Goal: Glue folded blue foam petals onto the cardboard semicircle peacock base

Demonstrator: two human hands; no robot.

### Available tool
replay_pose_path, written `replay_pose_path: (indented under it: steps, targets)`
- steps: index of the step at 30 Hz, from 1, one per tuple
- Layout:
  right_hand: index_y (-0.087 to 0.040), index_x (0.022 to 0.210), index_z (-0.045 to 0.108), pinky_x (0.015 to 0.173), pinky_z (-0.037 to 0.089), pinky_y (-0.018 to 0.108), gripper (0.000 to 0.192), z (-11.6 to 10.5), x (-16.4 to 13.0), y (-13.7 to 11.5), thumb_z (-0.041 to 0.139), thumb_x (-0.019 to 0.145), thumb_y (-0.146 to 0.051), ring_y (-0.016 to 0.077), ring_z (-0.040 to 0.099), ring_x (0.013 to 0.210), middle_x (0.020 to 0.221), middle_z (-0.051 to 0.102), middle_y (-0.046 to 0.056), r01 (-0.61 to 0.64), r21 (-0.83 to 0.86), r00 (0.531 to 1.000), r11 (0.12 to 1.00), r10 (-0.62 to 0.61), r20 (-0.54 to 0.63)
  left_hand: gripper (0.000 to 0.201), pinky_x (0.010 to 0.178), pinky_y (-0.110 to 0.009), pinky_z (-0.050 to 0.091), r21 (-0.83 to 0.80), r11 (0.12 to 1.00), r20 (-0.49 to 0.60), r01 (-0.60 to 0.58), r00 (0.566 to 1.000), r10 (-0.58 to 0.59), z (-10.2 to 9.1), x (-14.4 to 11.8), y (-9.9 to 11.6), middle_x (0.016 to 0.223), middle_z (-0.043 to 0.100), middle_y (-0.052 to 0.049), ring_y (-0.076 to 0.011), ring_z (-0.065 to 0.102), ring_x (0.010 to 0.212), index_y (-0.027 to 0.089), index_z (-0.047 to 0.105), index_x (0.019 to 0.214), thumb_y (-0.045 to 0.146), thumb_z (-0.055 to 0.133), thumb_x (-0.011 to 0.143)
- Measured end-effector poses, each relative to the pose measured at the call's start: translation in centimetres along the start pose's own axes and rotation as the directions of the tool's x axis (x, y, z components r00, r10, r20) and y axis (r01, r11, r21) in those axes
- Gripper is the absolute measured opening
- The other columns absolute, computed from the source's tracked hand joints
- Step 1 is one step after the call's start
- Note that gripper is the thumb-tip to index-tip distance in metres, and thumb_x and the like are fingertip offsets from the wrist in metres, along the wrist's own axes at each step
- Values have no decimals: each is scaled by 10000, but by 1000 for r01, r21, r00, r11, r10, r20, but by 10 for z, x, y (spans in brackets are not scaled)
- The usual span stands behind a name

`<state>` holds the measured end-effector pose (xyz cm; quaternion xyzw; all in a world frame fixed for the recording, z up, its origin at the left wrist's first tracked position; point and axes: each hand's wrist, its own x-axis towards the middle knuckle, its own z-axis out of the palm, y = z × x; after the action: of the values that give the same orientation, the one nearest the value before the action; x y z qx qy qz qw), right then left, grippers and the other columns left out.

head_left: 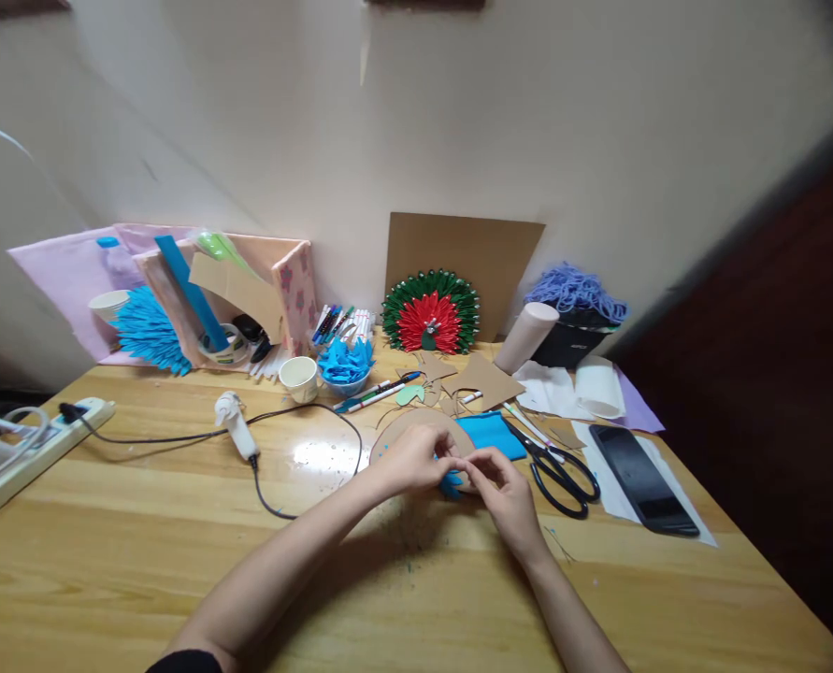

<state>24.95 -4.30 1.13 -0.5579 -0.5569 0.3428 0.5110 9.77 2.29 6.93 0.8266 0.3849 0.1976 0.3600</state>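
Small blue piece (451,483): mostly covered by the left hand (412,460) and right hand (504,491); shape not resolvable. Round cardboard disc (416,425): near edge hidden behind both hands. Power strip (16,458): cut off by left picture edge. Both forearms cut off at bottom edge. Marker (338,322) labels too small to read.

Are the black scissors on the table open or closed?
Closed, as far as it shows: the scissors lie flat with the two handle loops close together and the blades as one line.
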Motion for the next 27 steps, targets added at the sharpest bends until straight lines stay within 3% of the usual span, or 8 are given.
replay_pose_path:
  steps: [4,8,13,21,24,27]
  targets:
    - [-185,768,621,626,490,270,167,14,-3,-6,583,785,-347,178,597,697,748,635,45,127,-72,988,989,-120,101,135,605,-220,387,20,997,45,-75,996,74,-12,-26,-12,756,640,-32,-144,552,694,154,595,757,288,575,756]
    - [-195,748,633,607,484,269,163,46,0,-25,590,777,-350,169,595,663,725,646,31,167,-47,950,985,-148,275,126,648,-219,389,-1,994,51,-109,993,109,-38,-66,-27,786,603,-23,-137,526,720,166,565,801,281,515,800]
    - [-179,706,610,536,451,237,206,108,7,-55,608,756,-379,131,561,582,660,614,1,74,77,863,994,-102,494,207,730,-231,398,-134,989,-13,-55,998,54,-72,-120,-59,816,575,-21,-137,513,767,165,554,802,348,463,830]
    - [-172,688,605,521,445,228,201,216,9,-70,665,689,-363,99,535,519,651,614,-14,-116,310,759,944,-118,641,245,773,-245,404,-363,930,-217,66,964,-153,-108,-196,-118,807,555,-14,-144,513,810,160,540,788,401,498,798]
    - [-170,718,608,520,447,218,201,239,13,-64,659,687,-362,91,530,508,633,626,-13,-235,391,783,890,-65,619,250,745,-242,418,-429,898,-297,96,924,-240,-116,-211,-138,762,544,-8,-134,517,769,160,521,758,409,511,783]
    - [-160,791,631,538,462,222,228,254,21,-53,617,715,-374,95,541,538,669,639,9,-269,413,843,870,6,537,270,659,-240,441,-502,849,-389,163,834,-390,-120,-217,-157,694,537,-2,-128,531,675,154,524,711,420,558,734]
